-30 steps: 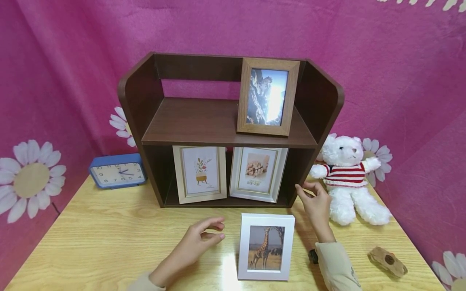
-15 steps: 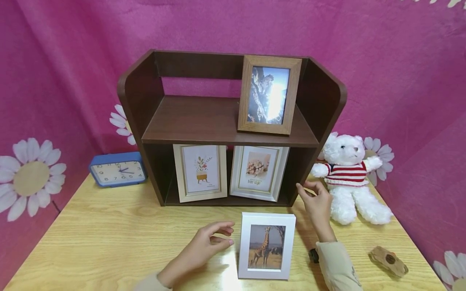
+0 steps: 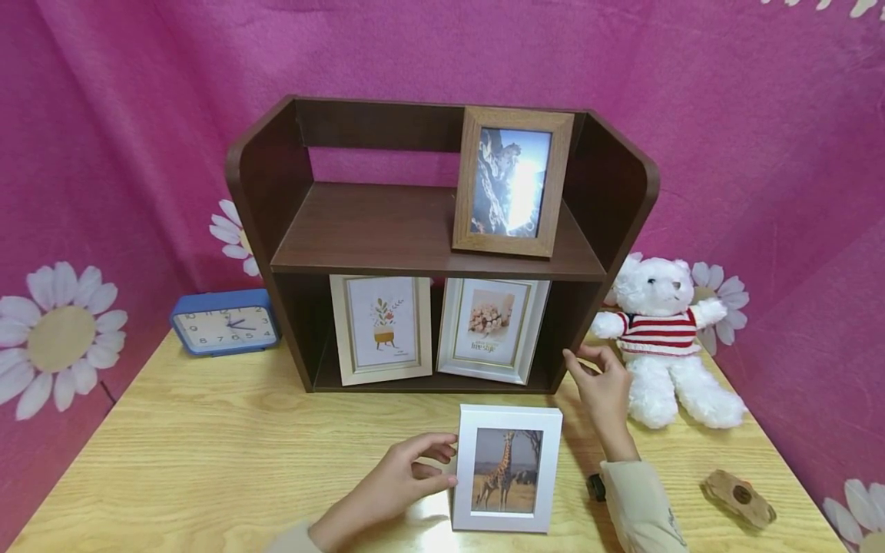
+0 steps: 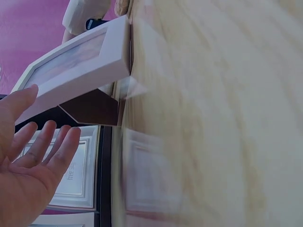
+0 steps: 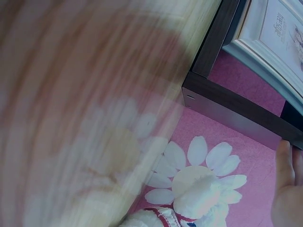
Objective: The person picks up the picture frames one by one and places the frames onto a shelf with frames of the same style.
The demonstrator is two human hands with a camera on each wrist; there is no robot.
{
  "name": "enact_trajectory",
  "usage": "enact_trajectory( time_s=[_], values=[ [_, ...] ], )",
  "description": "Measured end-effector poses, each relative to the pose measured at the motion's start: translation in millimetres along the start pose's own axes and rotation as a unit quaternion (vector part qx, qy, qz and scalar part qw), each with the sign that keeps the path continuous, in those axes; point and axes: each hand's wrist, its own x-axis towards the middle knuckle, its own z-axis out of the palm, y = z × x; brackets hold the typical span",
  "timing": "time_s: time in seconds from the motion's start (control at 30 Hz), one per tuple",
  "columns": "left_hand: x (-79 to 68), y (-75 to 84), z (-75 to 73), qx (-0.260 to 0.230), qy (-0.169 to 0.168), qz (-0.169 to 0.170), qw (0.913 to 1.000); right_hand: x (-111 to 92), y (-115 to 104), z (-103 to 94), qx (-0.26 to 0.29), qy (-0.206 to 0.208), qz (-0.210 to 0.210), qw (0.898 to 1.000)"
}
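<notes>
On the table stands a white picture frame [image 3: 466,468] with a giraffe photo, facing the head camera. My left hand [image 3: 415,476] is at its left edge, thumb toward the front and the other fingers loosely bent. In the left wrist view, the thumb overlaps the frame's side [image 4: 85,85], and the fingers reach behind it near a brown back stand [image 4: 92,109]. My right hand [image 3: 601,384] rests its fingertips at the right side panel of the dark brown shelf [image 3: 387,230]. Straight fingers [image 5: 285,165] meet that panel's outer face in the right wrist view.
A wooden frame [image 3: 466,180] stands on the upper shelf. Below are a beige frame [image 3: 341,330] and a silver-white frame [image 3: 449,330]. A blue clock [image 3: 224,324] is at left; a white teddy bear [image 3: 657,338] and a brown piece [image 3: 738,498] are at right.
My left hand has moved right, from a gap beside the white frame up to its left edge. The right hand has stayed at the shelf's side panel.
</notes>
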Motion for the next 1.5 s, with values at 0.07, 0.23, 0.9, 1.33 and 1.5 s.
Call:
enact_trajectory(
  time_s=[0.07, 0.23, 0.9, 1.33, 1.5],
  values=[
    [0.1, 0.2, 1.7, -0.004, -0.003, -0.002, 1.0000, -0.2, 0.3, 0.0, -0.005, 0.000, 0.001, 1.000],
    [0.3, -0.1, 5.2, -0.014, 0.000, 0.000, 0.9999, -2.7, -10.1, -1.2, -0.006, -0.006, 0.002, 1.000],
    [1.8, -5.9, 9.7, -0.026, -0.005, 0.004, 0.9996, -0.8, -2.4, 0.1, 0.002, -0.007, -0.001, 1.000],
    [1.6, -8.9, 13.2, -0.027, -0.002, -0.006, 0.9996, -3.9, -13.7, -1.4, 0.003, -0.010, -0.006, 1.000],
    [1.5, -8.6, 14.0, -0.035, 0.000, 0.007, 0.9994, -9.0, -36.1, -3.8, -0.003, -0.012, -0.015, 1.000]
  ],
)
